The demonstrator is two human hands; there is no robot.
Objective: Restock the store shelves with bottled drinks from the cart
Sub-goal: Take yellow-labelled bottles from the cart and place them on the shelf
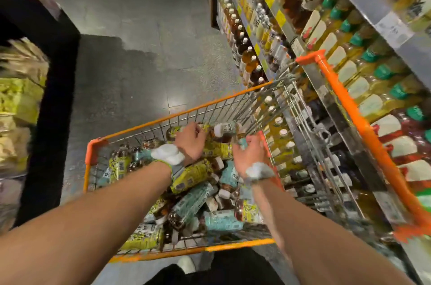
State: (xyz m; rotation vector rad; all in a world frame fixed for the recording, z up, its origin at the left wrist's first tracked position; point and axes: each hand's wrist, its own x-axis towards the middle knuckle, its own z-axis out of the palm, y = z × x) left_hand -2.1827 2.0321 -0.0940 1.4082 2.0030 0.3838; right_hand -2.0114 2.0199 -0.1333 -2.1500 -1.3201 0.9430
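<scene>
1. Two bare arms reached down into a wire cart (pixel 98 142) with orange rims, low at centre frame; its orange handle (pixel 349 109) stood at 3 o'clock.
2. Loose bottles (pixel 198 200) with yellow and pale-blue labels lay heaped inside the cart.
3. Left hand (pixel 190 142), at the heap's 12 o'clock end, had its fingers curled over a yellow-labelled bottle (pixel 173 132).
4. Right hand (pixel 250 154), near it at 3 o'clock, was half curled and blurred; whether it held anything could not be told.
5. White bands (pixel 168 154) sat on both wrists.
6. Shelves (pixel 384 11) packed with upright drinks (pixel 242 51) ran from 12 to 4 o'clock beside the cart.
7. Grey floor (pixel 140 28) filled 11 o'clock.
</scene>
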